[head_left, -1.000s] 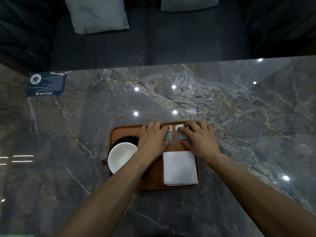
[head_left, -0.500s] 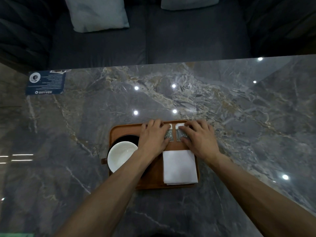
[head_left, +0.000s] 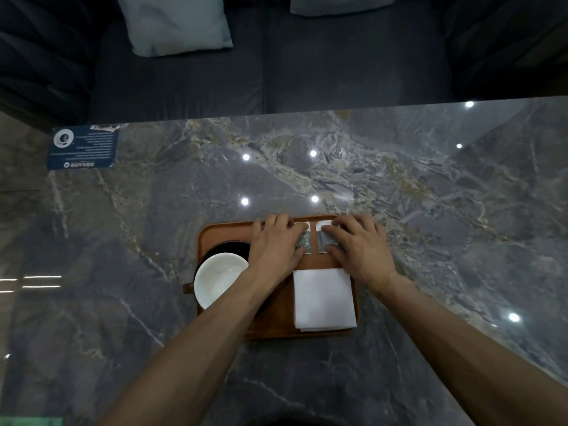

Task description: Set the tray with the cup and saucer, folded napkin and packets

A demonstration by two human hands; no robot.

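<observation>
My left hand (head_left: 275,245) and right hand (head_left: 359,245) stayed pressed flat, fingers spread, on two packets (head_left: 304,241) at the tray (head_left: 215,238) 's far edge; nothing shifted, setting nearly complete.

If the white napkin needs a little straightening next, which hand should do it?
Probably the right hand. It lies flat on the right packet, just above the napkin, on the napkin's side of the tray. The left hand is further over, with its arm crossing the cup.

Dim, ceiling-light glare on marble tabletop (head_left: 399,186)
</observation>
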